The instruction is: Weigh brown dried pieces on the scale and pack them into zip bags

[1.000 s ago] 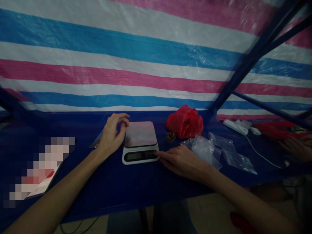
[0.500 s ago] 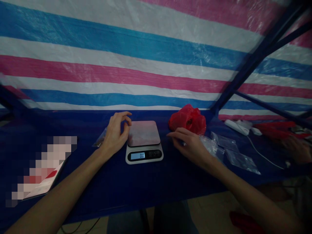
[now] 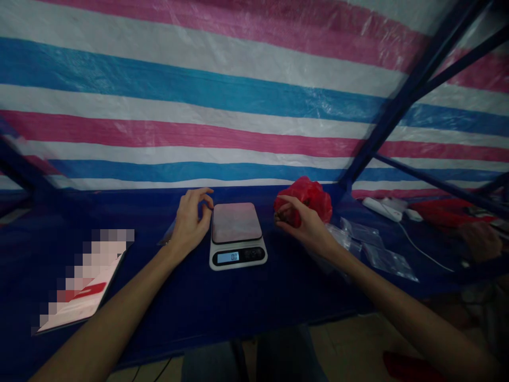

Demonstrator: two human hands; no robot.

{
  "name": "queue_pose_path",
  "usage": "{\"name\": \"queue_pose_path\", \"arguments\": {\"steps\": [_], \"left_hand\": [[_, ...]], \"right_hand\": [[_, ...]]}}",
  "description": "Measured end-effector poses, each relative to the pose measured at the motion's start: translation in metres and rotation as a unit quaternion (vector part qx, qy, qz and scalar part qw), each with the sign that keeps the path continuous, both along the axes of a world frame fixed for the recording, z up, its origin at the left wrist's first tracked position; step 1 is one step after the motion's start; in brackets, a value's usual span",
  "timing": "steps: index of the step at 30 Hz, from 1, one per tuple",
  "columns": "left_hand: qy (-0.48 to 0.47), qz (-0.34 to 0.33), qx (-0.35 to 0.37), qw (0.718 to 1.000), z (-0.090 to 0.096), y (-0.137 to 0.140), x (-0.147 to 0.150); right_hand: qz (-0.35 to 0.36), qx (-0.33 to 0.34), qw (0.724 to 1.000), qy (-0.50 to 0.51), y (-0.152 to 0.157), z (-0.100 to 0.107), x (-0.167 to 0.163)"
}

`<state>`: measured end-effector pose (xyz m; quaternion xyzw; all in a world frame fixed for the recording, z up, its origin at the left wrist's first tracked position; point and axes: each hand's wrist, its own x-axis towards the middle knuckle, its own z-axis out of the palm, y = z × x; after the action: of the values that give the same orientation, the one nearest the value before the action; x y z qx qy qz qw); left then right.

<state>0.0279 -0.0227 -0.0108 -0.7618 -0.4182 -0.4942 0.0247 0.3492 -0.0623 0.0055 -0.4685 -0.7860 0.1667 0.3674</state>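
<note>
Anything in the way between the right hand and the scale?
Besides the small brown thing at the right hand, nothing visible: just blue tabletop before the scale. The left hand is at the scale's opposite side.

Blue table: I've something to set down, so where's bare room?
Bare table lies between the scale and the near edge, plus a narrow strip behind the scale. Right of the scale is crowded: right hand, red bag, clear bags.
</note>
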Motion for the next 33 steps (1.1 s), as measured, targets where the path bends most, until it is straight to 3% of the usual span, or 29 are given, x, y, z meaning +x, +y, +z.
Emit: {"name": "queue_pose_path", "arguments": {"steps": [4, 8, 11, 14, 17, 21, 24, 29, 33], "left_hand": [[-0.003, 0.027, 0.028, 0.999, 0.003, 0.004, -0.006], [-0.021, 0.043, 0.021, 0.999, 0.006, 0.003, -0.011], [-0.028, 0.043, 0.015, 0.999, 0.007, 0.0, -0.01], [-0.035, 0.036, 0.013, 0.999, 0.008, -0.004, -0.006], [-0.038, 0.03, 0.014, 0.999, 0.008, -0.006, -0.002], [-0.046, 0.028, 0.013, 0.998, 0.008, -0.007, 0.003], [-0.054, 0.03, 0.012, 0.998, 0.01, -0.009, 0.004], [-0.065, 0.042, 0.017, 0.997, 0.009, -0.008, -0.002], [-0.083, 0.058, 0.014, 0.995, 0.013, -0.009, -0.006]], "right_hand": [[0.051, 0.01, 0.998, 0.021, 0.014, 0.014, -0.035], [0.092, 0.02, 0.995, -0.019, 0.028, 0.008, -0.079], [0.094, 0.024, 0.994, -0.059, 0.024, 0.004, -0.09], [0.062, 0.058, 0.994, -0.074, 0.006, 0.013, -0.065], [-0.009, 0.088, 0.99, -0.11, -0.02, 0.027, -0.007], [-0.114, 0.048, 0.973, -0.197, -0.042, 0.027, 0.082], [-0.181, 0.016, 0.958, -0.224, -0.044, 0.012, 0.123], [-0.169, 0.02, 0.959, -0.224, -0.037, -0.013, 0.134], [-0.168, 0.072, 0.961, -0.209, -0.04, -0.006, 0.124]]}}
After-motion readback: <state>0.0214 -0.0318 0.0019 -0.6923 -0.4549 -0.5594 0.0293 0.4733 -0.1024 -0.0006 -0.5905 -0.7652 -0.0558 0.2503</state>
